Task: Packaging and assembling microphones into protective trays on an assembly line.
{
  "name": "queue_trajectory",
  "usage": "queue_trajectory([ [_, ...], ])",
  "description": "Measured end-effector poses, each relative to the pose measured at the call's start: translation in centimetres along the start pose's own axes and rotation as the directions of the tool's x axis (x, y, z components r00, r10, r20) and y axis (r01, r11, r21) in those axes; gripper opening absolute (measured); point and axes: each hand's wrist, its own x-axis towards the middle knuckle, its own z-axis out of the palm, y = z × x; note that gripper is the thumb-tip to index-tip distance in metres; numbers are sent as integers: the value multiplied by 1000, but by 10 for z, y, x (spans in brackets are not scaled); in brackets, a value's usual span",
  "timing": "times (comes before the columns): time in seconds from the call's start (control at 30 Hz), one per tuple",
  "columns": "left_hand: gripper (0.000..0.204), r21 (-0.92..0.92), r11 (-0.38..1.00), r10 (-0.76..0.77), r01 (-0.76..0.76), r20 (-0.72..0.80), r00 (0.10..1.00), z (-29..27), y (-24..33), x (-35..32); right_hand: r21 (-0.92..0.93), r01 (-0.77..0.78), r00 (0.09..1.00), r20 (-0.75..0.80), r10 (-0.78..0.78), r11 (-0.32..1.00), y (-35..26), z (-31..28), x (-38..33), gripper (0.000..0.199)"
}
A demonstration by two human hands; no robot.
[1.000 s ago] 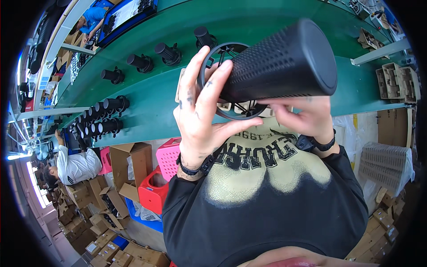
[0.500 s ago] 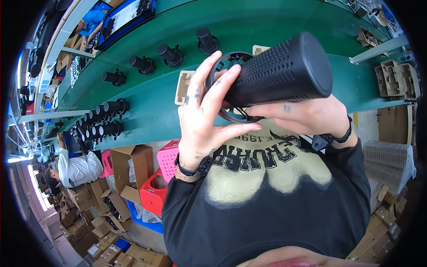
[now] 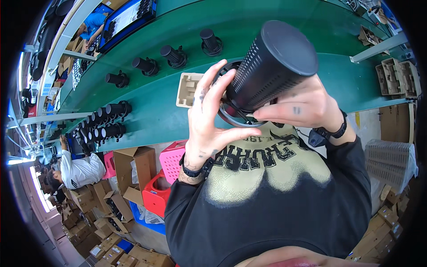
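Observation:
A large black microphone [image 3: 284,53] with a smooth round end and slotted sides is held up before my chest, tilted up to the right. Around its lower part sits a black ring-shaped shock mount [image 3: 242,122]. My left hand [image 3: 207,107] grips the ring, fingers over its far side and thumb along its near side. From beneath and to the right, my right hand [image 3: 302,107] holds the microphone, one finger reaching toward the ring; its other fingers are partly hidden. Behind my left hand, a beige moulded pulp tray [image 3: 187,91] lies on the green table.
Several similar black microphones [image 3: 173,56] stand in a row on the green table [image 3: 155,104], with more [image 3: 113,130] at the left. Stacked pulp trays [image 3: 396,80] sit far right. Red stool [image 3: 155,191], pink stool [image 3: 172,164] and cardboard boxes [image 3: 138,164] stand left. Two other people work at left.
The microphone has tipped more upright, its round end swinging up and left. My right hand has shifted slightly left with it, while my left hand keeps its hold on the ring.

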Motion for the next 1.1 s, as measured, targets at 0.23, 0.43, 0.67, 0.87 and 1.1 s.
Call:
queue_trajectory([
  [0.23,97,-61,997,-60,53,-106,993,-1,3,-5,866,-190,511,-315,800,463,-18,0,-20,6],
  [0.43,96,9,991,130,-131,-168,977,-2,-1,0,626,-342,690,-339,640,701,-9,2,-30,5],
  [0.67,85,137,981,163,-139,-187,969,-2,0,10,695,-535,633,-48,773,481,-31,9,-11,5],
  [0.87,85,324,926,220,-194,-48,974,1,1,11,604,-788,421,383,822,121,-18,17,-5,8],
  [1.1,83,351,917,214,-188,-36,976,1,2,15,596,-793,469,468,749,124,-8,14,-6,13],
])
